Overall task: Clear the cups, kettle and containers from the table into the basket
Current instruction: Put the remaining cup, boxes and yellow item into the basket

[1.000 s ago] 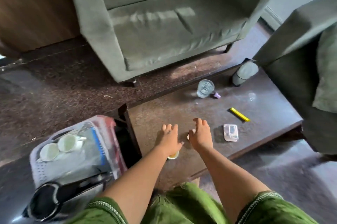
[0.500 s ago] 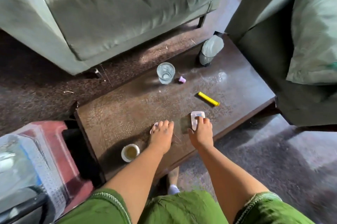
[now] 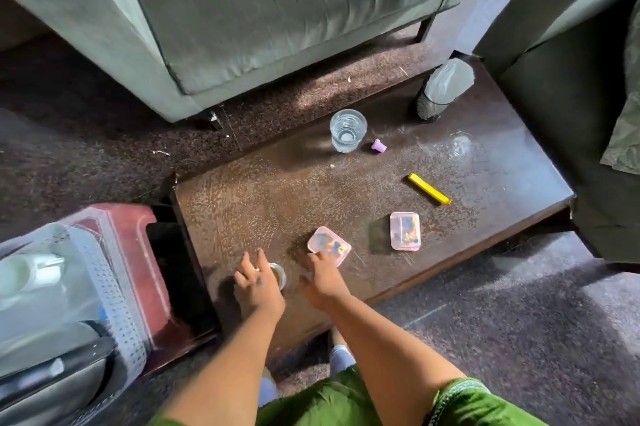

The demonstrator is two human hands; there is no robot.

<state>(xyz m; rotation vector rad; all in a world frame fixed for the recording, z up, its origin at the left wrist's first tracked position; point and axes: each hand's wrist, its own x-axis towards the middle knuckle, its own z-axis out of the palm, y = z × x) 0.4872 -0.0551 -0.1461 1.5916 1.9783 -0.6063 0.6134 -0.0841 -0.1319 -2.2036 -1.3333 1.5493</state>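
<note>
— Dark wooden table [image 3: 270, 204] fills the space ahead; what's under your fingers?

— My left hand [image 3: 258, 283] is spread over a small cup [image 3: 280, 274] near the table's front edge, not closed on it. My right hand [image 3: 320, 282] has fingertips [image 3: 320, 256] touching a pink container [image 3: 329, 245].

— Room beyond?

— Bare wood past my fingers to the glass [image 3: 347, 130]. Another container [image 3: 405, 231] lies right; the basket [image 3: 86, 290] sits left.
</note>
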